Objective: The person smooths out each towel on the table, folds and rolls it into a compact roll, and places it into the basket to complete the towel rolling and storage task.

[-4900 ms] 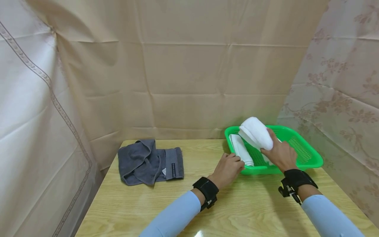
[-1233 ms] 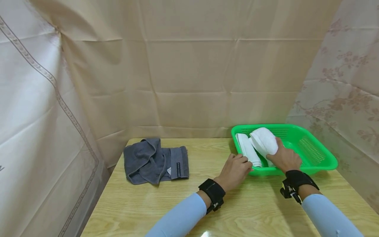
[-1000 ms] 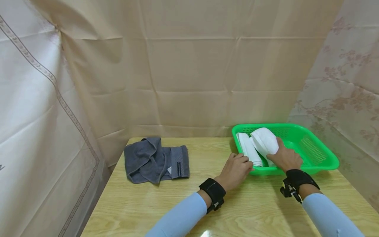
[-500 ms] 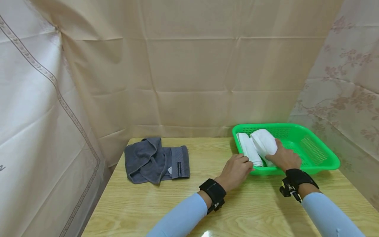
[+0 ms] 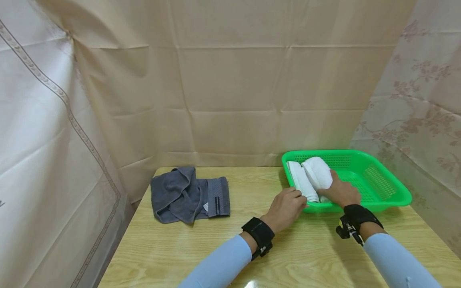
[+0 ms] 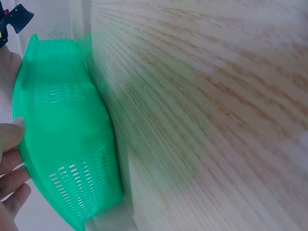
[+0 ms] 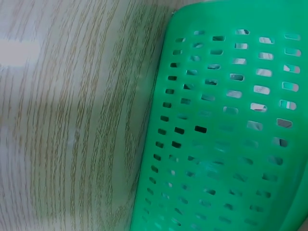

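Observation:
A green plastic basket (image 5: 387, 178) stands at the right of the table. Inside it, along the left wall, lies a folded white towel (image 5: 301, 182). A second, rolled white towel (image 5: 317, 173) sits right beside it, and my right hand (image 5: 341, 192) grips its right side, with some fingertips hidden behind the roll. My left hand (image 5: 285, 208) holds the basket's front left corner. In the left wrist view, its thumb and fingers (image 6: 12, 183) are at the rim. Through the slotted wall (image 7: 216, 120) in the right wrist view, bits of white show.
A loosely folded grey towel (image 5: 189, 196) lies at the left on the wooden table (image 5: 252, 180). A beige cloth (image 5: 230, 100) hangs behind the table, with a floral cloth (image 5: 421, 132) on the right and a white one (image 5: 36, 160) on the left.
From above the basket, the rolled towel has come down into it with my right hand. Lately both have shifted slightly left, against the folded towel. My left hand stays at the corner.

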The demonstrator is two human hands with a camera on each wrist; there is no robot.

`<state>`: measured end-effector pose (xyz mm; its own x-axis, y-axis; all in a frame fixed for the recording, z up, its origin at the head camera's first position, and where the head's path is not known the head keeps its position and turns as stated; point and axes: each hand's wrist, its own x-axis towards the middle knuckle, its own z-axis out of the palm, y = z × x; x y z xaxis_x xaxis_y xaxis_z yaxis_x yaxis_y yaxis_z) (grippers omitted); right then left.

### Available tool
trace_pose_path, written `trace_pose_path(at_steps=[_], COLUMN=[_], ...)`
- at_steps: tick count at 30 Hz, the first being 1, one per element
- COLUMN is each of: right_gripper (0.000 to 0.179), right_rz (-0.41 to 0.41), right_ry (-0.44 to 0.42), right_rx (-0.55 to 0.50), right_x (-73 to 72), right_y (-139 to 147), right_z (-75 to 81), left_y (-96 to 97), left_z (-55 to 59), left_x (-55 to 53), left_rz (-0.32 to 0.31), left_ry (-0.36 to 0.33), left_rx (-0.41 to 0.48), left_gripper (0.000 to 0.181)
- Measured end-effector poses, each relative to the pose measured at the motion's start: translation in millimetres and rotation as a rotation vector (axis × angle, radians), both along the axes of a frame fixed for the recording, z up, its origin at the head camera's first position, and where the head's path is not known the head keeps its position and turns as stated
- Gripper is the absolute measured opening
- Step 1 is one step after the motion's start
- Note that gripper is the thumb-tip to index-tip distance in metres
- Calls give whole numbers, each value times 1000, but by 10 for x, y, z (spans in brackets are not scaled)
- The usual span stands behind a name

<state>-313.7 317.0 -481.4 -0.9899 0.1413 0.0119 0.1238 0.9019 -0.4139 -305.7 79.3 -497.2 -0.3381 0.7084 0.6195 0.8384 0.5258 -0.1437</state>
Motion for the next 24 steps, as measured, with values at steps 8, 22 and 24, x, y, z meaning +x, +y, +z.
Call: trace_pose_path(at_steps=[8, 22, 24], right_gripper=[104, 111, 112], right_rz=[33, 65, 59], right_ry=[-52, -193, -213], right_rx=[-7, 4, 19], right_x=[3, -32, -35], right_y=[1, 44, 46], right_z=[35, 49, 37], left_y=[-2, 5, 0], left_z=[-3, -12, -12], left_x=[4, 0, 6], left_rz=[-14, -21, -24], left_ry=[0, -16, -23], left_rx=[10, 21, 19], left_gripper=[10, 9, 8])
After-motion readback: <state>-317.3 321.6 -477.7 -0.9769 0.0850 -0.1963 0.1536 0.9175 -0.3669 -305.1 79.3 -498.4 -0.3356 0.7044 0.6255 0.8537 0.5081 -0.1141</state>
